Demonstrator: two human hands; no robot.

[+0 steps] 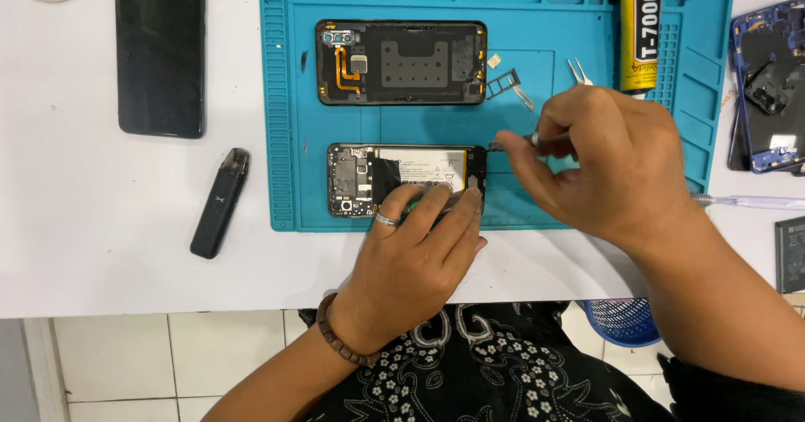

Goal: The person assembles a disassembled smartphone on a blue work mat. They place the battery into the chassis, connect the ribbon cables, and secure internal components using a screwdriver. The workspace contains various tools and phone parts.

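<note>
Plainly, the opened phone (394,181) lay on the blue mat (285,137) near the front edge of the worktop (84,221), with a loose rear cover (401,62) just beyond it. It was steadied by the left hand (411,254), whose fingers were curled down on its lower edge. A thin metal tool (511,142) was pinched in the closed fingers of the right hand (612,162), its tip at the phone's right end. Were the tip to slip, the battery (428,166) beside it could be pierced, or the phone nudged off the mat.
</note>
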